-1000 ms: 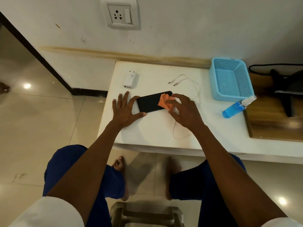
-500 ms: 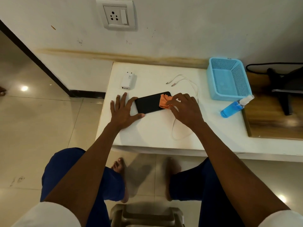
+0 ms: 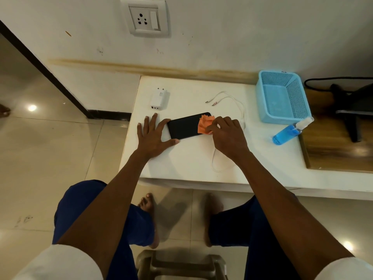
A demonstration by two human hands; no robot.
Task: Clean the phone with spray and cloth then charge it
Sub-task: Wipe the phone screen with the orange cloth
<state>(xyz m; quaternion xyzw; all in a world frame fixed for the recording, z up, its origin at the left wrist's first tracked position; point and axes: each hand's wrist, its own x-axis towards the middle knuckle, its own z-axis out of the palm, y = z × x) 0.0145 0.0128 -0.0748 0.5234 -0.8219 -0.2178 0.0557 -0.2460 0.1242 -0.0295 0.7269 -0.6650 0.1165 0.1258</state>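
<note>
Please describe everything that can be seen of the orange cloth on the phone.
The orange cloth is a small, thin, crumpled piece of fabric with a ragged edge. It lies bunched on the right end of the black phone, which lies flat on the white table. The right hand pinches it with curled fingers and presses it on the screen, covering part of it. The left hand does not touch it.
</note>
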